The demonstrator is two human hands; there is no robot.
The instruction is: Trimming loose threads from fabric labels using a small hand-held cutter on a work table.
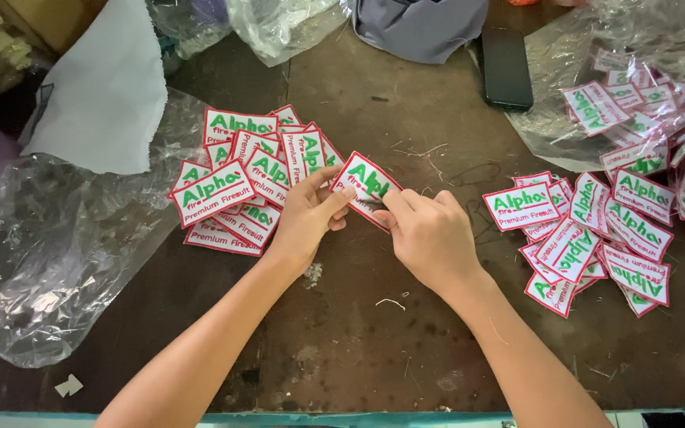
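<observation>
**Both hands on one patch, mid-table**

Observed, head view. Left hand (308, 212) and right hand (426, 232) meet over the middle of a dark, worn table (358, 333). Between them: one held patch (365, 184), rectangular, white with a red border and green and red stitching, tilted, raised just above the tabletop. Left hand: fingers curled, thumb on top of the patch's left end, closed in a pinch. Right hand: fingers bent inward, fingertips (394, 202) closed on the patch's near right edge.

Surroundings:
- Left pile of patches (239, 186), same kind, loosely overlapped, just left of the left hand and partly behind it; the nearest ones almost touch the wrist.
- Right pile of patches (596, 238), spread out, right of the right hand, apart from it.
- Clear plastic bag with more patches (636, 103) at far right.
- Crumpled clear plastic sheet (49, 261) at left, reaching the near edge.
- White cloth (105, 87), far left.
- Grey cloth (418, 28) and black phone (507, 67), far centre.
- Loose thread scraps (391, 302) on the table near the forearms.

Nothing lies between the hands and the held patch.
</observation>
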